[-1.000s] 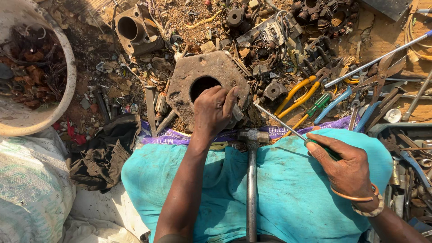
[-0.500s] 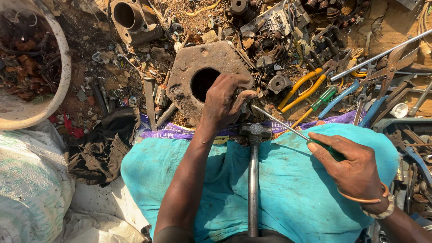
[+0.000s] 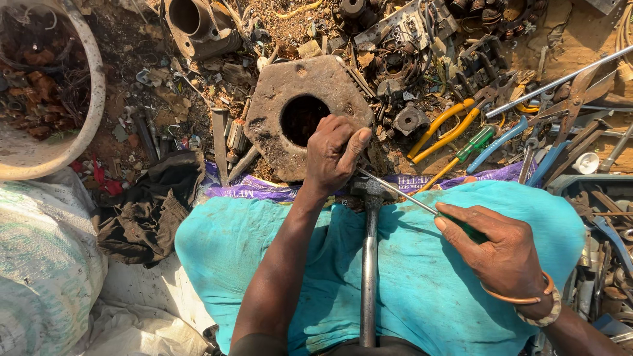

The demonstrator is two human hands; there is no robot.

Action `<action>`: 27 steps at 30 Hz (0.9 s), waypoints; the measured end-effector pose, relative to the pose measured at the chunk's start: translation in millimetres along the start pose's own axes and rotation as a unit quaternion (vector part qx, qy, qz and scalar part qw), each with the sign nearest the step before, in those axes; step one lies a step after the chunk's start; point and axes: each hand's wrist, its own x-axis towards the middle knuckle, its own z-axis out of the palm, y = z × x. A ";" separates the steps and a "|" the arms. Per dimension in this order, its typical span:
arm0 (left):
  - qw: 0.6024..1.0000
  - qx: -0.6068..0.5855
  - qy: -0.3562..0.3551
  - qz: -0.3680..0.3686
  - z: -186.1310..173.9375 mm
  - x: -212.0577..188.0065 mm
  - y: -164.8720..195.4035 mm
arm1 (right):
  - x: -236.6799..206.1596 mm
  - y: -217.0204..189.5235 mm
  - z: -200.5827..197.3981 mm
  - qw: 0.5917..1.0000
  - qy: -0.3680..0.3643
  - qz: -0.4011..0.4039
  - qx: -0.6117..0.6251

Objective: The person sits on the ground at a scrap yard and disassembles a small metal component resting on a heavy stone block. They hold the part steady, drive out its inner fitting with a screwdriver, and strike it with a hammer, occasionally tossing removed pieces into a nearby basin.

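Scrap-strewn dirt ground surrounds you: keep your left hand (image 3: pixel 333 155) clamped on the rusty hexagonal metal block with a round hole (image 3: pixel 297 112) while your right hand (image 3: pixel 498 247), gripping the green-handled screwdriver (image 3: pixel 422 206), levers its tip gently over the turquoise cloth (image 3: pixel 231 244).

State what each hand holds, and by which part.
The right hand grips a screwdriver by its green handle. The left hand rests closed at the metal block; whether it holds anything cannot be told.

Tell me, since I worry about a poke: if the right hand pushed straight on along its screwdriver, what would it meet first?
Likely the left hand: the screwdriver in the right hand points at it, over the hammer. Depth is unclear.
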 end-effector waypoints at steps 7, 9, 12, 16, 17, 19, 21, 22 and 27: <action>0.998 -0.059 0.024 -0.026 3.7 2.7 -1.1 | 3.3 5.0 0.5 1.000 -0.007 -0.003 -0.007; 0.997 -0.069 0.026 -0.033 4.1 2.9 -0.2 | 3.9 8.1 2.0 1.000 -0.005 0.014 -0.004; 0.996 -0.072 0.028 -0.042 4.9 2.7 0.3 | 4.6 13.6 3.7 1.000 -0.005 -0.005 0.014; 0.996 -0.074 0.029 -0.042 6.1 1.9 -2.8 | 4.0 19.8 4.2 1.000 -0.006 0.011 0.003; 0.996 -0.071 0.029 -0.044 6.2 1.5 -3.8 | 4.1 20.7 4.5 1.000 -0.002 0.002 0.006; 0.996 -0.074 0.032 -0.048 7.1 0.7 -5.6 | 4.6 21.8 4.6 1.000 -0.004 0.005 0.010; 0.995 -0.077 0.033 -0.046 8.1 0.2 -6.5 | 5.5 22.2 4.7 1.000 -0.011 0.024 0.009; 0.995 -0.078 0.032 -0.045 8.5 0.3 -6.6 | 6.1 22.2 4.7 0.999 -0.015 0.028 0.009; 0.997 -0.068 0.011 -0.036 5.5 2.7 -5.4 | 8.9 24.9 3.4 0.999 -0.028 0.016 0.026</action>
